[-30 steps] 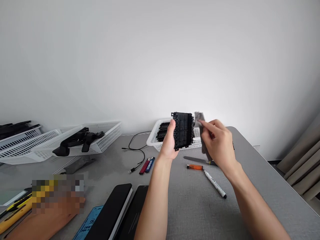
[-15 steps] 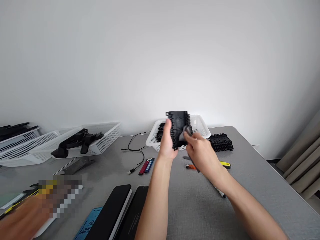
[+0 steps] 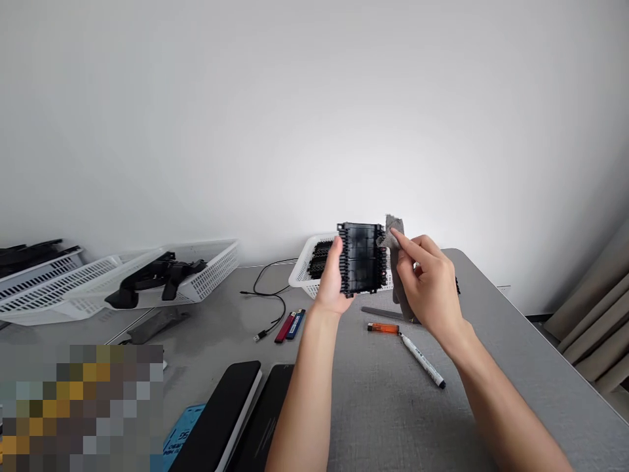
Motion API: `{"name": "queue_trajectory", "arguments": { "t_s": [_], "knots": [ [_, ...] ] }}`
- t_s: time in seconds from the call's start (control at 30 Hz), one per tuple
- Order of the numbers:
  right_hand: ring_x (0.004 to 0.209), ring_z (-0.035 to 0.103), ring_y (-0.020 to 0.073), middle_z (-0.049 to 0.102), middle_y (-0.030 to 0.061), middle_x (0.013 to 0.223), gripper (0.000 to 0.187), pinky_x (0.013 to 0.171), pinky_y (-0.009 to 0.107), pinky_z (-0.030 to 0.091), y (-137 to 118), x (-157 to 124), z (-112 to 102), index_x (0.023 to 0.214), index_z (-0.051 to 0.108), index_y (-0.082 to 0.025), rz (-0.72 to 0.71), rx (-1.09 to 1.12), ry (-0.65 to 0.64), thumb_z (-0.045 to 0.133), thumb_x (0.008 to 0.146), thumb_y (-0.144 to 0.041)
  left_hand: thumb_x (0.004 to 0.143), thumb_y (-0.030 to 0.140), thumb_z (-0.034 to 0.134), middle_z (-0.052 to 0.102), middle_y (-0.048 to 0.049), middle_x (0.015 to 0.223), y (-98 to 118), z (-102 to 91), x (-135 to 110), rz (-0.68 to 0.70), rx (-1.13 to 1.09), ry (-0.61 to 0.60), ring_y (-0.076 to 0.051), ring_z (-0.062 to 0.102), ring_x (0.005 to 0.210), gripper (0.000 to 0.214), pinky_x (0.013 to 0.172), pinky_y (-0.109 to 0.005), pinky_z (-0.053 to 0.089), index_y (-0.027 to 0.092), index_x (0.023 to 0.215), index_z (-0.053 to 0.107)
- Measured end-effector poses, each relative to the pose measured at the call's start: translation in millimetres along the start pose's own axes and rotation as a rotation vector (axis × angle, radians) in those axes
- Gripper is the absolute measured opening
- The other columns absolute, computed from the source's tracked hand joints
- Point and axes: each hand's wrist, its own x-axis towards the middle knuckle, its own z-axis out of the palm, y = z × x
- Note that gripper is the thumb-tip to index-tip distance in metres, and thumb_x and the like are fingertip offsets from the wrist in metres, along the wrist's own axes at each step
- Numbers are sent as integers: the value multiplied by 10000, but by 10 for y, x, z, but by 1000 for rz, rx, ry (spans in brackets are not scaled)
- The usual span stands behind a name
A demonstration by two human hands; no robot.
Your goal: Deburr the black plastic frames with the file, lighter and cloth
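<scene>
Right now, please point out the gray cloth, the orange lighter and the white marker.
Gray cloth [image 3: 398, 286], head view: hanging part.
Orange lighter [image 3: 385, 328], head view: body middle.
White marker [image 3: 421, 359], head view: barrel middle.

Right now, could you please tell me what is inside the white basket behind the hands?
Black ribbed parts show in the left end of the white basket. Most of the rest is hidden behind the left hand, its black panel and the grey cloth.

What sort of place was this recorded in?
Probably a small indoor workroom, though it could be an office: a gray table stands by a plain wall, with a white plastic basket of black parts and a marker on it.
</scene>
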Motion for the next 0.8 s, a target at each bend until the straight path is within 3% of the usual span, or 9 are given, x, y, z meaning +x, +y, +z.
{"name": "queue_trajectory", "arguments": {
  "t_s": [0.13,0.33,0.53,0.67,0.8],
  "knots": [
    [668,516,144,585,77,912,489,596,269,416,14,-1,107,1374,538,-181,-26,-170,-72,350,922,-177,821,573,586,735,-72,1071,-120,53,-38,-67,19,-101,-276,630,1135,477,986,-376,489,209,1114,686],
    [601,530,145,622,101,955,568,523,263,376,-56,-28,179,1472,404,-184,35,-493,-287,342,909,-163,824,574,578,733,-63,1071,-168,103,-29,-37,48,-14,-263,625,1141,467,978,-358,492,206,1087,699],
    [660,603,173,641,114,1002,554,506,278,381,-144,-88,202,1468,400,-155,-88,-501,-527,352,916,-165,822,590,551,753,-49,936,-5,96,-7,69,-29,86,-235,686,993,443,886,-318,544,197,927,724],
    [624,594,172,651,105,994,548,495,287,356,-156,-131,216,1441,440,-149,-176,-469,-609,368,898,-129,841,608,503,747,-37,819,69,42,15,103,-66,166,-225,700,925,458,838,-314,561,207,897,716],
    [614,573,153,648,81,946,488,503,274,315,-168,-115,160,1351,543,-183,-174,-416,-622,384,896,-111,835,611,510,745,-47,821,70,29,26,123,-64,163,-233,702,907,471,818,-323,566,202,955,709]
  ]
}}
